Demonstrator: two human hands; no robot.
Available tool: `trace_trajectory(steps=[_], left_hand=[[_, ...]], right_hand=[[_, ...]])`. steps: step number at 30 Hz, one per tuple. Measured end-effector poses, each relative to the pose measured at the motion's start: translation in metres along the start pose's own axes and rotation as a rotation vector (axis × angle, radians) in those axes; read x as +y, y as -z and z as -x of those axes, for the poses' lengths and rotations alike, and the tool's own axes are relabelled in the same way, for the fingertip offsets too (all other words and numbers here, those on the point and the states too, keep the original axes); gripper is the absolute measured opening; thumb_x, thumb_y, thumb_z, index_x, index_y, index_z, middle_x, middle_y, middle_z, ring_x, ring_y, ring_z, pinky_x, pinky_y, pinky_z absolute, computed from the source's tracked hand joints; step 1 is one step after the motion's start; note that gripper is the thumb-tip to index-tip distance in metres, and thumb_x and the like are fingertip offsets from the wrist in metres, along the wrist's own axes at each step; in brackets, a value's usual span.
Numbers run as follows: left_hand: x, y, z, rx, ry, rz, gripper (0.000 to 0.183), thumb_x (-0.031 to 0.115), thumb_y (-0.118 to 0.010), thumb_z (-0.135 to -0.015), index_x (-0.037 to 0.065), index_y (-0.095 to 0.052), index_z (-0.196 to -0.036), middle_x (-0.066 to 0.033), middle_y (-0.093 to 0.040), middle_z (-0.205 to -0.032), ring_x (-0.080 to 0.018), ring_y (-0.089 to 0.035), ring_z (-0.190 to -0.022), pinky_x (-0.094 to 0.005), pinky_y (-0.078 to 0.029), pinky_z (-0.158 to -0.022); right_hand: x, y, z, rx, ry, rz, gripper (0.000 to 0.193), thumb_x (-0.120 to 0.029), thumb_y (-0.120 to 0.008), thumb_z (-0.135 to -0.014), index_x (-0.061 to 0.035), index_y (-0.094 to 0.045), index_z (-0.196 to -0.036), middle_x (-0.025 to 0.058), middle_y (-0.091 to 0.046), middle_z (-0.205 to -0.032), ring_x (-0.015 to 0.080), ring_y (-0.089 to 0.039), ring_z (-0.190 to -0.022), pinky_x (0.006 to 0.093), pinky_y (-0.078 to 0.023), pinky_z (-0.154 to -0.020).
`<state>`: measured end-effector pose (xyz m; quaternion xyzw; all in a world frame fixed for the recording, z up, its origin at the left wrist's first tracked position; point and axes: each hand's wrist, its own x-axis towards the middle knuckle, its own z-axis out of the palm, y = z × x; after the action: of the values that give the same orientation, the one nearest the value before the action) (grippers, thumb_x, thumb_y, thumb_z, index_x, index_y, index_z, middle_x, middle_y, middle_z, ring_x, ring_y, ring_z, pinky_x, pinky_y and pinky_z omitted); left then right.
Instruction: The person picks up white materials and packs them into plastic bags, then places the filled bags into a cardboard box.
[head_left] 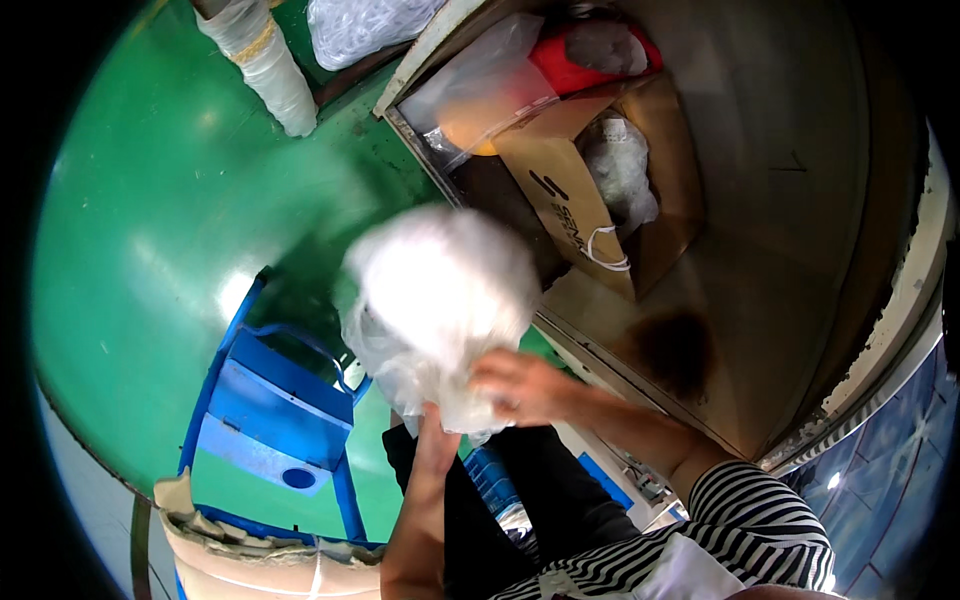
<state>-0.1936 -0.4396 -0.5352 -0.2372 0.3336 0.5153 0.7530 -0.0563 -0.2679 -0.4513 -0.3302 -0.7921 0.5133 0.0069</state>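
Observation:
A bulging, translucent white plastic bag [440, 275] hangs in front of my legs, its top blurred by motion. My left hand [434, 440] is closed around the gathered lower end of the bag. On the right side of that same gathered part, my right hand [520, 385] has its fingers bent against the plastic, smeared by motion. What fills the bag cannot be made out through the white film.
To the right, a brown paper carrier bag [550, 190] with clear plastic inside lies in a large bin-like enclosure [780, 200], beside a red bag [640, 55]. A blue metal frame [275, 400] stands left on green floor. A plastic-wrapped post [262, 65] is at upper left.

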Motion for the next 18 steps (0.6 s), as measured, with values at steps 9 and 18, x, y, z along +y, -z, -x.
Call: trace_trajectory(steps=[9,18], left_hand=[[-0.009,0.007,-0.003,0.292,0.186,-0.021,0.060,0.008,-0.061,-0.085,0.003,-0.031,-0.137,-0.0126,-0.050,-0.125,-0.0237,-0.053,-0.112,-0.0372,-0.045,-0.094],[-0.006,-0.012,-0.007,0.331,0.034,-0.138,0.058,-0.007,-0.054,-0.081,-0.001,-0.033,-0.135,-0.0158,-0.050,-0.123,-0.0288,-0.054,-0.111,-0.0392,-0.050,-0.090]], right_hand=[[-0.005,-0.036,0.018,-0.099,0.040,-0.152,0.039,-0.006,-0.063,-0.073,-0.0056,-0.054,-0.111,0.0114,-0.052,-0.110,0.0293,-0.055,-0.101,0.0371,-0.047,-0.084],[0.134,0.086,0.060,0.870,-0.735,0.560,0.054,-0.024,-0.065,-0.084,0.0001,-0.042,-0.127,0.0190,-0.051,-0.123,0.0334,-0.049,-0.113,0.0427,-0.039,-0.095]])
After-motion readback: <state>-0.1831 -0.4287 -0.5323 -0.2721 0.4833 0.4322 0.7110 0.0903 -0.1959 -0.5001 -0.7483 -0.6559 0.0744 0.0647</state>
